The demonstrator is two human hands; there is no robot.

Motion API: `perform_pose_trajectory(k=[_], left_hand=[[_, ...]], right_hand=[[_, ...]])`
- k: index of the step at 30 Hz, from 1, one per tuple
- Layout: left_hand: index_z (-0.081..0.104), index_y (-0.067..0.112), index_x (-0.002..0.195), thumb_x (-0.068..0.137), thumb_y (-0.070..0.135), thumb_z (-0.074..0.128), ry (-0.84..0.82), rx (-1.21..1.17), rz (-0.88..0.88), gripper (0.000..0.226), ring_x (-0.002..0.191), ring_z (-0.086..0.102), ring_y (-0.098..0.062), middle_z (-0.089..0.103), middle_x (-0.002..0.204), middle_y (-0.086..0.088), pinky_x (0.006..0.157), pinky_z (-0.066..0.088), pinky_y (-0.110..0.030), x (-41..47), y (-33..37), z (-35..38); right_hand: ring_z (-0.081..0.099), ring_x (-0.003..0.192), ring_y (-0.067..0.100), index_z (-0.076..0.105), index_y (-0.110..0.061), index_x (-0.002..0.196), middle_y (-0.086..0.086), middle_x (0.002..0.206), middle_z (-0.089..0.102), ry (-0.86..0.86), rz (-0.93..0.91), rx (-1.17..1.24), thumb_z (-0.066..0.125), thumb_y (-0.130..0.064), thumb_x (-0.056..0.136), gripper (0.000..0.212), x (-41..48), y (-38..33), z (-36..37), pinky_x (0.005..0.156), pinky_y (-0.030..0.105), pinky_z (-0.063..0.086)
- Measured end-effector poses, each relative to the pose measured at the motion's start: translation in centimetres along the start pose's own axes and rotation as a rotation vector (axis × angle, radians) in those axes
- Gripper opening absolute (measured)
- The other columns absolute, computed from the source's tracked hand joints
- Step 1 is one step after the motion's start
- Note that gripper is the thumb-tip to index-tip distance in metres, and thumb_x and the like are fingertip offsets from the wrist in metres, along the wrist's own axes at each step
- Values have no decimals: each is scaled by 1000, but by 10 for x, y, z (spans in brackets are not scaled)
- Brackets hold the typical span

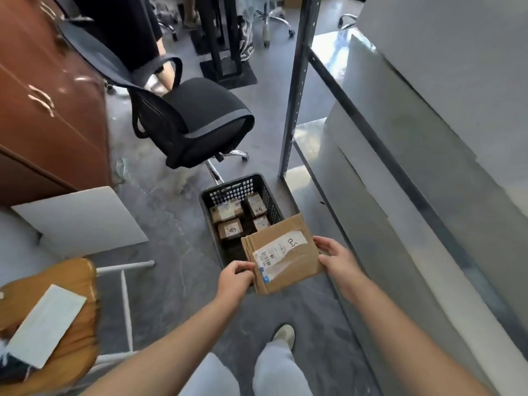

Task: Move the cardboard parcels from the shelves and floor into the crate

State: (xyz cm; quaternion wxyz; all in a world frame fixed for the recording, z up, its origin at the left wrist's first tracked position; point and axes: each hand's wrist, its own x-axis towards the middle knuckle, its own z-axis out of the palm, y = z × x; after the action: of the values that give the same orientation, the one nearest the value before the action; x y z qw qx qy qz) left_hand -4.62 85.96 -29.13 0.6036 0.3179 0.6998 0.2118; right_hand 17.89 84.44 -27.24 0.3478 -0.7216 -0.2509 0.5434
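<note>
Two hands on one flat cardboard parcel (283, 252): the left hand (235, 277) pinches its near-left edge with curled fingers, and the right hand (338, 257) grips the right edge, thumb on top. The parcel is held label-up and roughly level over the near end of the crate (237, 190), hiding the crate's near-right corner. Its white shipping label carries a barcode and a handwritten mark.

The black slotted crate sits on the grey floor (171, 252). Four small parcels (230, 228) lie in its far half, all with labels up, and the near half of the bottom shows dark.

Obstacles:
- The metal shelf post (294, 95) stands just beside the crate's far-right corner.
- The shelving (428, 167) with its grey boards runs along the whole right side.
- A black office chair (200, 118) sits just beyond the crate, and its chrome base almost reaches the crate's far rim.

Left side:
- A brown wooden cabinet (48, 95) stands at the far left.
- A white board (83, 218) lies tilted on the floor.
- A stool with an orange cushion (57, 295) has a white sheet (45, 324) on it.

The person's shoe (284, 334) is on the floor near the crate's near end.
</note>
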Motion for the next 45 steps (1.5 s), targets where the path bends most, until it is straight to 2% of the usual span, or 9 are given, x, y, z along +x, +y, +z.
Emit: perform_pose_trajectory(k=[7,13,18,23,26,31,35,42,45], left_hand=[[73,17,83,85,-3,48,79,-74,-78,32,81,58,-17,71,99,-8,64,46,-28,90,-5,9],[76,16,78,91,1,48,35,13,-114,35,111,57,-20,64,127,-2,74,47,-24,208,-46,6],[76,5,74,88,-5,46,-24,70,-103,34,128,48,-19,62,128,-1,79,43,-19,311,-100,9],[71,18,49,75,-11,40,-57,169,-150,51,117,55,-17,69,117,1,100,43,-27,407,-156,9],[73,16,55,75,-9,39,-18,194,-185,47,114,56,-21,67,122,-5,83,41,-22,453,-182,11],[76,5,68,77,-7,41,61,164,-264,38,141,32,-28,32,155,-6,117,25,-43,488,-223,30],[75,4,73,82,-5,44,95,103,-295,34,149,17,-26,18,163,0,121,16,-47,500,-239,43],[72,17,98,90,-8,46,138,212,-187,37,151,-11,-17,-7,165,4,120,-2,-30,508,-261,80],[69,14,106,93,-7,43,130,193,-212,36,152,-5,-17,-10,165,6,117,9,-24,514,-255,92]], right_hand=[[53,118,11,55,-9,127,3,126,59,-44,80,-50,42,21,86,52,91,19,37,75,10,47],[50,126,13,55,-19,126,-1,129,58,-73,141,-96,49,12,90,48,203,73,95,92,21,46],[52,107,5,51,-18,132,-10,117,56,-102,230,-157,53,1,92,44,290,129,143,67,14,45],[53,91,3,48,-19,134,-9,112,52,-77,333,-215,52,-7,96,40,374,192,184,75,22,49],[50,84,2,47,-15,132,-8,108,51,-108,385,-229,50,-4,95,39,414,228,211,65,19,43],[52,104,17,43,-18,135,0,121,54,-82,432,-265,53,-6,88,49,451,286,252,89,36,49],[47,87,11,36,-19,137,-1,110,50,-52,497,-199,52,-2,86,56,459,310,268,63,25,38],[48,86,7,37,-21,128,-2,109,53,-13,430,-104,47,3,80,55,481,334,282,71,28,43],[51,87,8,34,-22,127,-7,99,53,-20,410,-130,48,2,82,53,481,338,284,72,26,45]])
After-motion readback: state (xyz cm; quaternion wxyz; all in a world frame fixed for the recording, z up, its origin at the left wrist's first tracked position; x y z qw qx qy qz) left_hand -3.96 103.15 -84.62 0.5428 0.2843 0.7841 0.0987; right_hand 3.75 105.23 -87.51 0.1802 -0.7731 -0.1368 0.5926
